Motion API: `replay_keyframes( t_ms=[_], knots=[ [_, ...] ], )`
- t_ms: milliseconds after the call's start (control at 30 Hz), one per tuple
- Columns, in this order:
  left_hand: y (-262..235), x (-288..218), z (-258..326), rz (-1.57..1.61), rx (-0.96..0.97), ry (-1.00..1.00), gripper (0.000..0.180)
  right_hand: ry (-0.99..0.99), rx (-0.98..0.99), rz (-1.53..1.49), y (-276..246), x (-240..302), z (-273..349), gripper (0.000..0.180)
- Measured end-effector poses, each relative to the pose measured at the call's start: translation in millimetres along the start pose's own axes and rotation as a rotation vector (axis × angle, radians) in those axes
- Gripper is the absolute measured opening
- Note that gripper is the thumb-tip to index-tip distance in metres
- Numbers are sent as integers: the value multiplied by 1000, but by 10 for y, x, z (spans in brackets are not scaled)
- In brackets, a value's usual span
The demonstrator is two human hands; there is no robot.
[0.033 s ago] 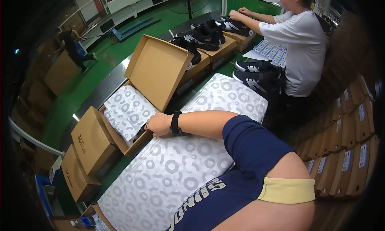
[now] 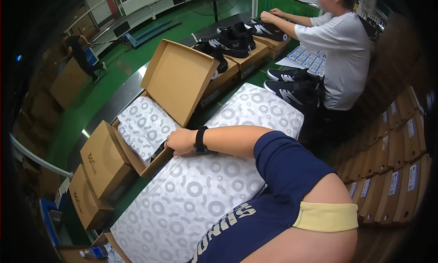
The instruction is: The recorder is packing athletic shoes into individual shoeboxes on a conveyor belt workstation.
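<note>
My right hand (image 2: 181, 142), a black band on its wrist, reaches leftward to the near side wall of an open cardboard shoebox (image 2: 177, 78). Its fingers curl at the wall, their tips hidden; what they hold cannot be made out. White patterned wrapping paper (image 2: 147, 126) covers the inside of the box. Beside the fingertips a small dark patch shows under the paper's edge. My right forearm passes over a wide stack of the same patterned paper (image 2: 205, 176). My left hand is out of view.
Two closed shoeboxes (image 2: 102, 160) lie at left. Farther along the bench, black shoes (image 2: 230, 44) rest on more boxes, where a co-worker in a white shirt (image 2: 340, 53) handles one. Two other black shoes (image 2: 292, 90) stand beyond the paper. Boxes (image 2: 392, 183) are stacked at right.
My right hand stays at the box wall. A distant person at left, near a blue pallet jack, has moved slightly left.
</note>
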State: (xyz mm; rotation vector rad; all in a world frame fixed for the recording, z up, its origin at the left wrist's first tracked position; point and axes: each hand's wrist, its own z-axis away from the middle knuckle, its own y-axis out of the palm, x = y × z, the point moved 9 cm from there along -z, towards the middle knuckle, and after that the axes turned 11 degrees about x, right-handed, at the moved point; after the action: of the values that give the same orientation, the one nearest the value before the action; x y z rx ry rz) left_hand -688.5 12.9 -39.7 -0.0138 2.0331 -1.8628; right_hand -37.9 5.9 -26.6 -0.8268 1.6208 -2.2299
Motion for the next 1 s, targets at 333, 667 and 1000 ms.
replay_keyframes(
  t_ms=[333,667,1000],
  knots=[
    [-652,-643,667,417,-311,36,26,268,-19,58,-12,-783,882,31],
    [1450,-4411,781,1399,1066,-120,95,47,-217,-250,-45,-811,134,75],
    [1387,-5248,916,-511,125,700,76,1307,-1170,-1295,269,-1973,746,86]
  ],
)
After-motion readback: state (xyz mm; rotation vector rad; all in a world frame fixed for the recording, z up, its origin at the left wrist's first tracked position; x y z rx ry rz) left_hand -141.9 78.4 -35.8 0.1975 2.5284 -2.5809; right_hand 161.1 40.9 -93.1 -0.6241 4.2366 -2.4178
